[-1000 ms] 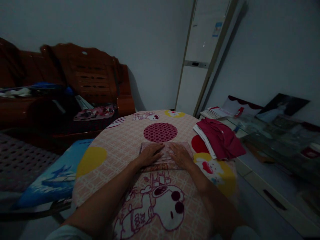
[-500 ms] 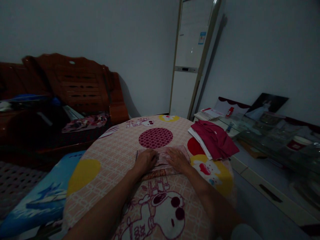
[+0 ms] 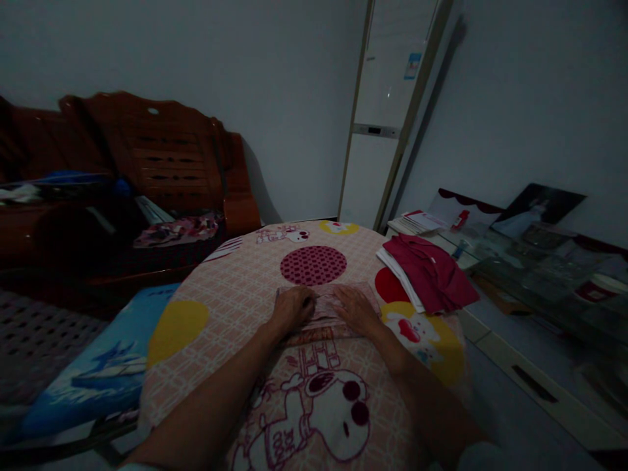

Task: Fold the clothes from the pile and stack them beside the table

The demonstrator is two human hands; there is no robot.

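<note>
- the folded pink cloth (image 3: 324, 310) lies flat near the middle of the round table (image 3: 235, 301).
- the left hand (image 3: 293, 310) rests on the cloth's left part with fingers curled; whether they pinch any fabric, i cannot tell.
- the right hand (image 3: 356, 310) lies palm down over the cloth's right part, fingers extended, grasping nothing.
- a dark red garment (image 3: 429, 271) lies over a white one (image 3: 398, 276) at the table's right edge.
- a wooden bench (image 3: 171, 157) stands beyond the table's left side.

Lt-col. slvs (image 3: 481, 456) at btm edge; forearms (image 3: 213, 399), hands (image 3: 294, 309) bare.
</note>
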